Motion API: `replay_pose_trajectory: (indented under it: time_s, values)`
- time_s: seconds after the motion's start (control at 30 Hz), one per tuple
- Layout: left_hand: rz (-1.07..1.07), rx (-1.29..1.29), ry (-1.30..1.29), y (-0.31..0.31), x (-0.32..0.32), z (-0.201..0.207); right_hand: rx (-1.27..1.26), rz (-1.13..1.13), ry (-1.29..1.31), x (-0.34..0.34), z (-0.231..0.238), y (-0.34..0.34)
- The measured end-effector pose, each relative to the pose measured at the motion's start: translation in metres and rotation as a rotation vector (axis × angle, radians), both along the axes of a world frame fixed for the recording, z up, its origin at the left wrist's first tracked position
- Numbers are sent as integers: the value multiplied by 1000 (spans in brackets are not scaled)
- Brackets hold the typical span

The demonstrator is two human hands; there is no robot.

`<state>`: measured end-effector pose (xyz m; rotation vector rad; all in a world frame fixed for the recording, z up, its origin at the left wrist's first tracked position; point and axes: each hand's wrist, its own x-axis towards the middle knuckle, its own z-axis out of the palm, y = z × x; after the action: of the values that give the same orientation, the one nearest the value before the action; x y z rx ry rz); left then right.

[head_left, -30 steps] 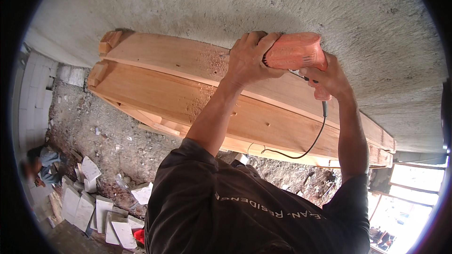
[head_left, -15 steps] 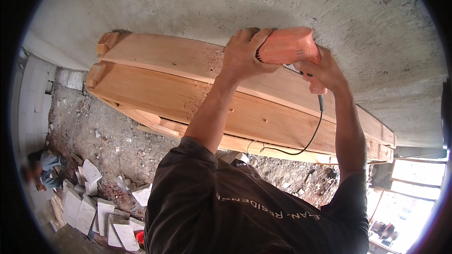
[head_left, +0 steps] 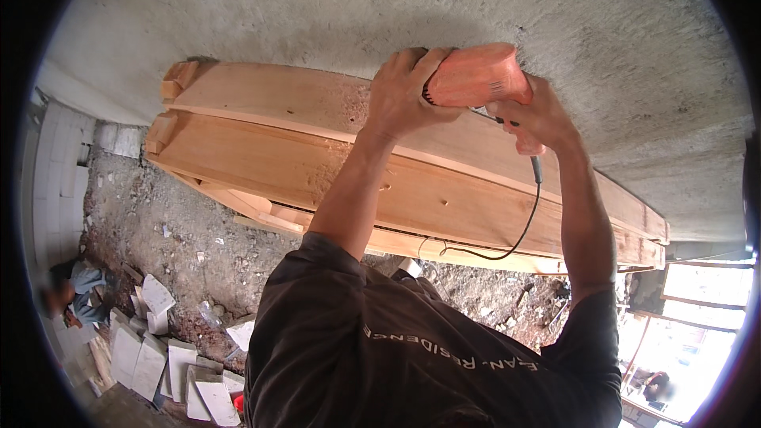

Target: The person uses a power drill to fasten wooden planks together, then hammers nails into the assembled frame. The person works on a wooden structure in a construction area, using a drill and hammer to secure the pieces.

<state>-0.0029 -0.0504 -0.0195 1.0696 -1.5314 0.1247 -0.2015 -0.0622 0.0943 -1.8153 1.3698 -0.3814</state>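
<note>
An orange corded power drill (head_left: 476, 78) lies level above long wooden planks, its body pointing left. My right hand (head_left: 539, 115) is wrapped round its handle, from which a black cord (head_left: 533, 218) hangs down and curls left. My left hand (head_left: 404, 95) grips the front end of the drill body and hides the chuck and any bit. Beneath my hands runs the far plank (head_left: 261, 91); nearer me lies a second plank (head_left: 277, 147). Wood shavings (head_left: 329, 170) are scattered on it beside my left forearm, and small holes show in the wood.
A rough grey wall (head_left: 317, 8) rises right behind the planks. Rubble covers the ground (head_left: 158, 190). Several pale broken slabs (head_left: 147, 364) are heaped at lower left, near another person (head_left: 83, 289). Bright light comes through an opening (head_left: 697, 325) at lower right.
The view has shifted slightly, and the drill with both hands sits a little further left in it. Both hands keep the same hold.
</note>
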Motion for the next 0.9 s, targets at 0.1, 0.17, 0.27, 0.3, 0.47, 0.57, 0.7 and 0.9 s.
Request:
replay_pose_trajectory:
  time_s: [0.1, 0.17, 0.27, 0.3, 0.47, 0.57, 0.7, 0.9]
  values:
    - [-8, -7, -6, -1, 1, -1, -35, 17, -19, 3, 2, 3]
    - [-13, -23, 7, -2, 1, -4, -43, 15, -33, 6, 3, 5]
    - [-18, -17, -2, -3, 1, -5, -37, 18, 4, 4, 3, 3]
    - [-11, -24, -2, -3, 1, -6, -37, 21, 11, 4, 3, 3]
    - [24, -60, -14, -5, 0, -6, -50, 24, -26, 3, 0, 1]
    - [28, -76, -21, -5, -5, -4, -63, 54, 37, -5, -1, -3]
    - [45, -85, -22, -4, -3, 2, -13, 29, 99, 1, 19, 2]
    - [39, -194, -19, 2, -64, 41, -206, 3, 25, -62, 48, 18]
